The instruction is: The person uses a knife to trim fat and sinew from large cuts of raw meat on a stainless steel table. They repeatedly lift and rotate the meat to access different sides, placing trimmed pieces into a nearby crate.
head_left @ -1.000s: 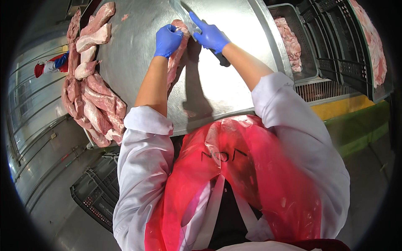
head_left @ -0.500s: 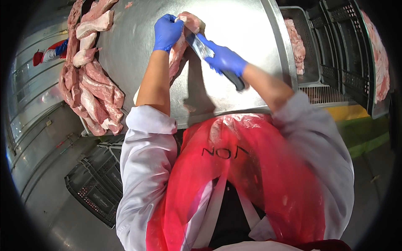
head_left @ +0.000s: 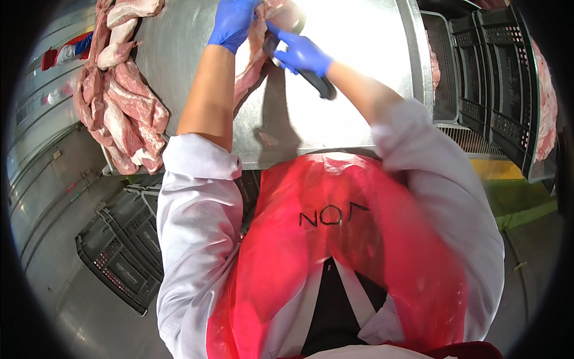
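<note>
My left hand [head_left: 234,25], in a blue glove, grips the upper part of a long strip of raw meat [head_left: 250,63] on the metal table [head_left: 179,36]. The strip is pink with pale fat and runs down beside my left forearm. In my right hand [head_left: 304,55], also blue-gloved, is a knife [head_left: 321,87] with a black handle. Its blade lies against the right side of the meat, close to my left fingers, and is partly hidden and blurred. The upper end of the meat runs toward the picture's top edge.
A pile of raw meat pieces [head_left: 128,107] lies along the table's left edge. Beyond the raised right rim [head_left: 421,60] stand dark crates [head_left: 493,72], some with meat. Another black crate [head_left: 122,257] sits low at the left. A person in red and blue [head_left: 66,52] is far left.
The view has shifted, so the table and meat sit higher in the picture. My right hand has moved the knife leftward and farther away along the meat; my left hand keeps its grip.
</note>
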The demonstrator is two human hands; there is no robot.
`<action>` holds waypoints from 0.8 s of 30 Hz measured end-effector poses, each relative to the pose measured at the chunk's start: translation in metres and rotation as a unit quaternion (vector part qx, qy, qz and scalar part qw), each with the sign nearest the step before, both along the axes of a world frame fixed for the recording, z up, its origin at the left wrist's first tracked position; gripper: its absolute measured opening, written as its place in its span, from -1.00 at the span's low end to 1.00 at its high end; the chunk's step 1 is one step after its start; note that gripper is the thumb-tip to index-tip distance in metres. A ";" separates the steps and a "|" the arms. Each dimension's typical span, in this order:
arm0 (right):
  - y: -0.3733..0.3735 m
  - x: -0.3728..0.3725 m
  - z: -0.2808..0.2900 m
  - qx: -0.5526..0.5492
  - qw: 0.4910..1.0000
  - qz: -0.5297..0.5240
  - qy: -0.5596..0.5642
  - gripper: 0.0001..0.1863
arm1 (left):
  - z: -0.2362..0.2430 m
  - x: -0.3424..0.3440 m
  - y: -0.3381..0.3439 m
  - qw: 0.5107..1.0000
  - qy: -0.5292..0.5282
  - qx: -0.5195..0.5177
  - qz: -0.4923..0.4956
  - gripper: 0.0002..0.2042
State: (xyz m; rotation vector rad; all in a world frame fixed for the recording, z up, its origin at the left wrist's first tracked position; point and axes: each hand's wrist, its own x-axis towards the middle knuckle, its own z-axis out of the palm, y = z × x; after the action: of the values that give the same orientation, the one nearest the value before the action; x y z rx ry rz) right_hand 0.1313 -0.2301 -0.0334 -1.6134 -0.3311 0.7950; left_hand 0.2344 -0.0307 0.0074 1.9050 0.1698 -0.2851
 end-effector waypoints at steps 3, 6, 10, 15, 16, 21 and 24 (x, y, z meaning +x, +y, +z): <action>-0.001 -0.023 -0.008 0.002 0.999 0.005 -0.041 -0.19 | 0.003 -0.013 0.010 0.993 -0.112 -0.011 -0.035 -0.70; -0.031 -0.067 -0.001 -0.014 0.998 0.055 -0.002 -0.18 | 0.020 -0.021 0.020 0.973 -0.196 0.104 -0.064 -0.70; 0.027 -0.017 -0.006 0.045 0.996 0.003 -0.078 -0.19 | 0.012 -0.018 0.033 0.969 -0.117 -0.212 -0.043 -0.73; -0.010 -0.091 -0.004 0.017 0.996 0.067 -0.065 -0.20 | 0.014 -0.014 0.065 0.972 -0.190 -0.126 0.063 -0.83; -0.009 -0.091 -0.001 0.013 0.996 0.070 -0.053 -0.20 | 0.016 -0.014 0.068 0.928 -0.076 -0.341 0.130 -0.85; 0.064 -0.040 0.017 -0.055 0.994 0.061 -0.078 -0.19 | 0.073 -0.025 0.045 0.983 -0.185 0.003 -0.014 -0.89; 0.046 -0.090 0.015 -0.073 0.990 0.094 -0.079 -0.14 | 0.079 -0.026 0.064 0.968 -0.133 -0.190 0.095 -0.91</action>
State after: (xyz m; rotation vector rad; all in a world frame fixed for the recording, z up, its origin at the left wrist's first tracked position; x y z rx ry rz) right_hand 0.0409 -0.1836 -0.0184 -1.8053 -0.5560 0.8518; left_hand 0.2086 0.0330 0.0865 1.5145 0.1062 0.0666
